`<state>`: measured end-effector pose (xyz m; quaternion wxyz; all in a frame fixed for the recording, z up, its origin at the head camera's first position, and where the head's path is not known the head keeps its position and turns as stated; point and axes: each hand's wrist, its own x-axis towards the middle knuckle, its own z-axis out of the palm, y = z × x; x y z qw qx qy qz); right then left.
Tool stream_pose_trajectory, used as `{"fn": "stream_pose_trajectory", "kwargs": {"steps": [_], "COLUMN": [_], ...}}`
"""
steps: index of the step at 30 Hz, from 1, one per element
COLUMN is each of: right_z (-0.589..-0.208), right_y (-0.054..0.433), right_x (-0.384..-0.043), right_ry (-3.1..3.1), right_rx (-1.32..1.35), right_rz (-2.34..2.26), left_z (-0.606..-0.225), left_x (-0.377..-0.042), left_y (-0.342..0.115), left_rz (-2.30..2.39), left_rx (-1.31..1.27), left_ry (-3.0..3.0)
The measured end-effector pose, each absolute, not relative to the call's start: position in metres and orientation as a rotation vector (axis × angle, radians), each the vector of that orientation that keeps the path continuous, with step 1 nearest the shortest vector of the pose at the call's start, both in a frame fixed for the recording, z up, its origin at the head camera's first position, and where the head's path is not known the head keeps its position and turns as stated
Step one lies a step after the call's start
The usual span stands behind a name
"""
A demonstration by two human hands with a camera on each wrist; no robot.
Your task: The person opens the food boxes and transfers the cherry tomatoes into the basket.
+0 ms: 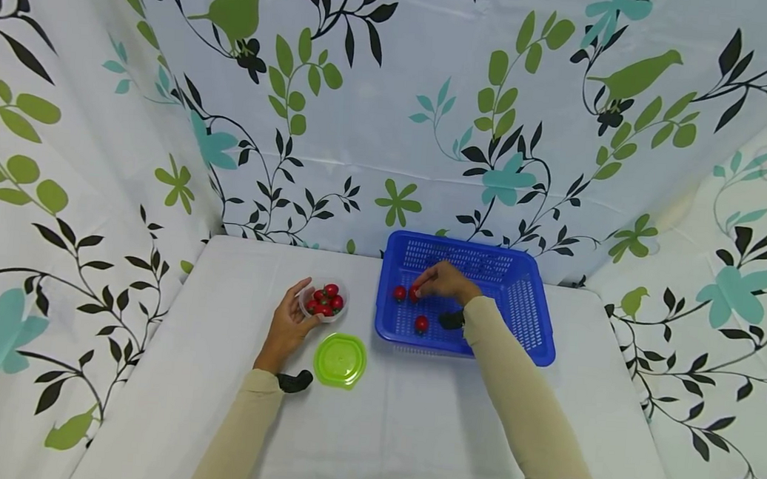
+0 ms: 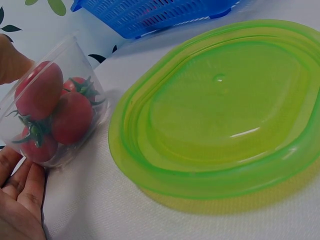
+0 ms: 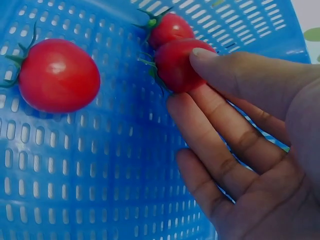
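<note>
Inside the blue plastic basket (image 1: pixel 538 326), my right hand (image 1: pixel 449 283) pinches a red cherry tomato (image 3: pixel 177 66) between thumb and fingers. Two more tomatoes lie on the basket floor: one (image 3: pixel 171 29) right beside the held one, another (image 3: pixel 59 76) nearer the front wall. My left hand (image 1: pixel 286 331) grips a small clear plastic container (image 1: pixel 346 308) on the table, thumb on one side and fingers round the other. Several cherry tomatoes (image 2: pixel 72 117) with green stems sit in it. A green lid (image 1: pixel 339 360) lies just in front of the container.
The white-covered table (image 1: pixel 370 431) carries the basket at its back right. Behind and beside the table hang white curtains (image 1: pixel 378 120) printed with leaves and birds. The basket's raised walls surround my right hand.
</note>
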<state>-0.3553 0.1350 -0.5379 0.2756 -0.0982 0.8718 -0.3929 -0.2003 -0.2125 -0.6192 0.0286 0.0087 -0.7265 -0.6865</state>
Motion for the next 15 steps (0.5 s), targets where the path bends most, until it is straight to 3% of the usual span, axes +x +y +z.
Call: {"fn": "stream_pose_trajectory", "kwargs": {"steps": [15], "right_z": [-0.5489], "right_y": [0.1256], "right_x": [-0.3570], "right_ry": [2.429], "right_rx": [-0.230], "right_rz": [-0.987], "left_z": [-0.6208], "left_x": [-0.2015], "left_y": [-0.2129], "left_rz": [-2.114], "left_rx": [0.051], "left_ry": [-2.250]}}
